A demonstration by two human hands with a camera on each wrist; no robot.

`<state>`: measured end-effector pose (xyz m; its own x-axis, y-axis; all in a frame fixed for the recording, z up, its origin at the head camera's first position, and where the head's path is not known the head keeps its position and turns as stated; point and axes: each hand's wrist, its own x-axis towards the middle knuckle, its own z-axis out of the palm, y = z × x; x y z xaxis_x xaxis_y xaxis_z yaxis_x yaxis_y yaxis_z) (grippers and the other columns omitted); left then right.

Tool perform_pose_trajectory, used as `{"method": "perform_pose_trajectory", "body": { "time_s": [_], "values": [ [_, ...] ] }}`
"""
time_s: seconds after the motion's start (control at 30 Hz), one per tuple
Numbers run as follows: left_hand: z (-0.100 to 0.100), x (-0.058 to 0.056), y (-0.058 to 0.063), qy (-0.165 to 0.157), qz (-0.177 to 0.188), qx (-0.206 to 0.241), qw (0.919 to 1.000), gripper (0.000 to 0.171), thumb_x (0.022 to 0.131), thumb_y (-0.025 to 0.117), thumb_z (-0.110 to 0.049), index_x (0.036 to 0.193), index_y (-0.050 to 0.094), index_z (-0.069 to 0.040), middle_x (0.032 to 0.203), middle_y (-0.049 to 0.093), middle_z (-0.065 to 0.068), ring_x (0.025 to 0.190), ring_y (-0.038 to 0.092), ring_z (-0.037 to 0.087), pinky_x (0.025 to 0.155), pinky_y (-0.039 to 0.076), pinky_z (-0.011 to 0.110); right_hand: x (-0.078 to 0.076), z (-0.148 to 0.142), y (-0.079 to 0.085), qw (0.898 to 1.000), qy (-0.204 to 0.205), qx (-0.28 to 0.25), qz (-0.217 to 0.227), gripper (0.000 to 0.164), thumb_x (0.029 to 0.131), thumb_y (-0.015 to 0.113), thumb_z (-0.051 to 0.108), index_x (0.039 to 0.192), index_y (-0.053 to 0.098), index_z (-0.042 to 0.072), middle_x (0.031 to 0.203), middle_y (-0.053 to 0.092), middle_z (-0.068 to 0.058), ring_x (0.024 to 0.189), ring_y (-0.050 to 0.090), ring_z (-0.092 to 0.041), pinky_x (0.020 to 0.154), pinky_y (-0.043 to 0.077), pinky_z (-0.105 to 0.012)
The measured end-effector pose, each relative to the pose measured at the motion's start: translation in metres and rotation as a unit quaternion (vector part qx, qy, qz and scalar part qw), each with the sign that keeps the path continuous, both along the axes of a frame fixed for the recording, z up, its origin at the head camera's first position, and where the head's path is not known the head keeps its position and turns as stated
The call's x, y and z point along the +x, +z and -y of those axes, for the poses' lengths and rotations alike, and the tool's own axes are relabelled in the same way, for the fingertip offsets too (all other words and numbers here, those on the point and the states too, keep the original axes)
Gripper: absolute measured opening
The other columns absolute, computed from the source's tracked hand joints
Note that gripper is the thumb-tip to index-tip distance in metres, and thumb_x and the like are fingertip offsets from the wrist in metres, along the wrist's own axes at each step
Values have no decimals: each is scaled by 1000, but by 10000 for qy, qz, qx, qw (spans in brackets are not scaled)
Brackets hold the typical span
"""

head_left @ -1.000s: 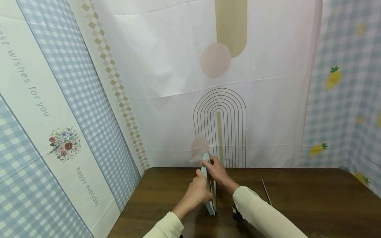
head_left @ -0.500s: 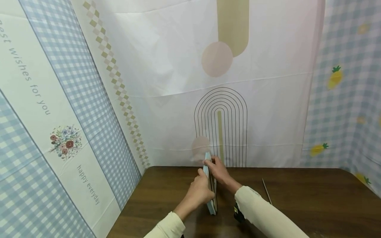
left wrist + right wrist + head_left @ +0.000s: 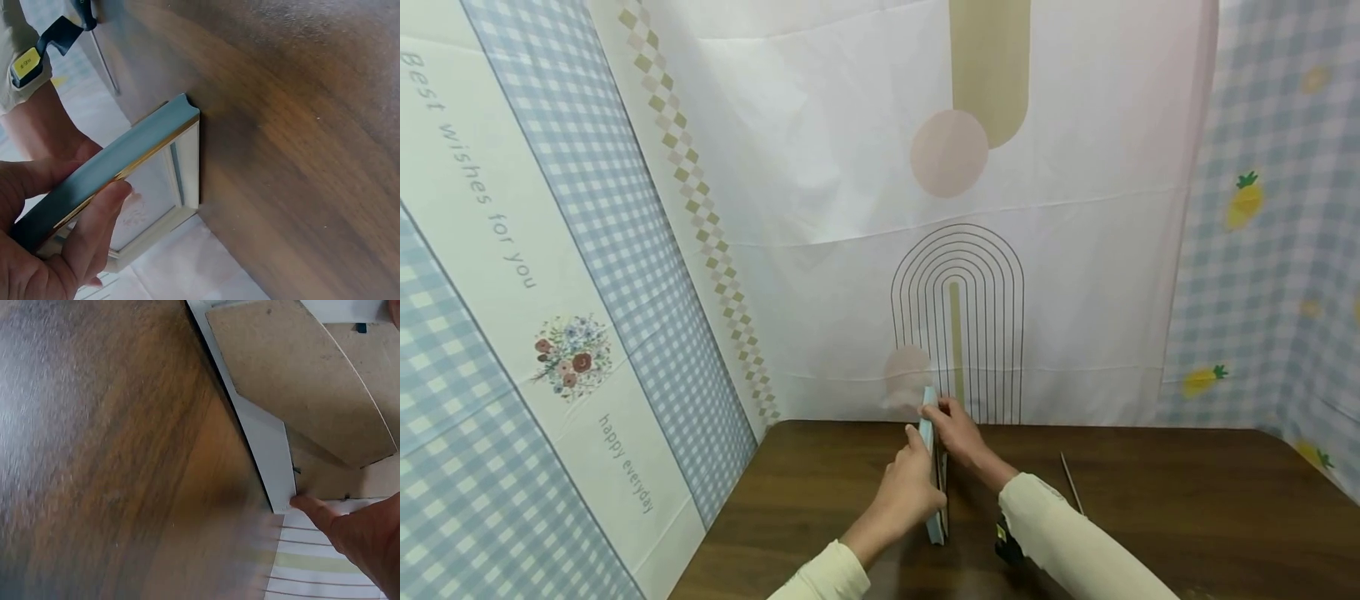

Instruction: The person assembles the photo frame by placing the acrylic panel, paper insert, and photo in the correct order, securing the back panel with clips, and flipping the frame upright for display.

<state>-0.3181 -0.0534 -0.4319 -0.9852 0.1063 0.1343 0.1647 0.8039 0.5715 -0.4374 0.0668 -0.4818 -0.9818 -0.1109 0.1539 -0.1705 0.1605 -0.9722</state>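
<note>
A picture frame [image 3: 936, 532] stands upright on the table, nearly edge-on in the head view. Its edge is light blue [image 3: 140, 139] with a gold line, and its clear front shows in the left wrist view. On its reverse, the right wrist view shows a brown backing with a fold-out stand [image 3: 294, 362] inside a pale border. My left hand [image 3: 906, 492] pinches the near side, thumb and fingers on opposite faces. My right hand [image 3: 962, 437] holds the far upper part; one fingertip rests at a corner of the back [image 3: 306, 503].
On the wooden table [image 3: 1195, 500], right of the frame, lies a screwdriver [image 3: 105, 59], partly hidden by the right sleeve in the head view. A strapped device with a yellow label [image 3: 26, 65] sits on the right wrist. A patterned cloth [image 3: 820, 333] hangs behind the table.
Both hands and the frame have shifted slightly right, and the frame appears more upright and edge-on. The head view has drifted a little. Both holds stay the same.
</note>
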Motion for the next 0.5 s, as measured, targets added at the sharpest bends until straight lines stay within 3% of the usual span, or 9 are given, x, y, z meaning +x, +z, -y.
{"method": "perform_pose_trajectory", "body": {
  "time_s": [0.17, 0.27, 0.37, 0.5],
  "values": [
    [-1, 2, -2, -81, -134, 117, 9998, 117, 75, 81, 10, 173, 17, 14, 147, 67, 39, 112, 73, 44, 75, 61, 49, 1, -8, 0, 9997, 177, -86, 130, 51, 112, 65, 41, 146, 57, 3, 106, 61, -8, 80, 52, -18, 68, 52, -35],
    [-1, 2, -4, -112, -126, 270, 9995, 117, 76, 82, 10, 174, 18, 13, 140, 71, 38, 99, 73, 38, 67, 58, 44, 0, -12, 0, 9997, 251, 10, 70, 57, 112, 63, 45, 149, 55, 2, 116, 62, -11, 85, 54, -21, 71, 54, -39],
    [0, 2, -7, -157, -52, 492, 9987, 115, 80, 88, 6, 173, 20, 14, 130, 74, 39, 90, 75, 32, 64, 61, 42, 2, -14, 2, 9996, 248, 47, 103, 57, 112, 62, 46, 149, 57, 4, 112, 61, -11, 83, 53, -22, 71, 53, -39],
    [3, 4, -9, -257, -71, 756, 9968, 111, 81, 97, -3, 167, 30, 19, 119, 77, 38, 93, 81, 33, 71, 70, 46, 2, -16, 3, 9997, 227, 25, 103, 55, 110, 63, 44, 148, 59, 4, 108, 60, -7, 83, 51, -21, 71, 53, -38]
  ]
}}
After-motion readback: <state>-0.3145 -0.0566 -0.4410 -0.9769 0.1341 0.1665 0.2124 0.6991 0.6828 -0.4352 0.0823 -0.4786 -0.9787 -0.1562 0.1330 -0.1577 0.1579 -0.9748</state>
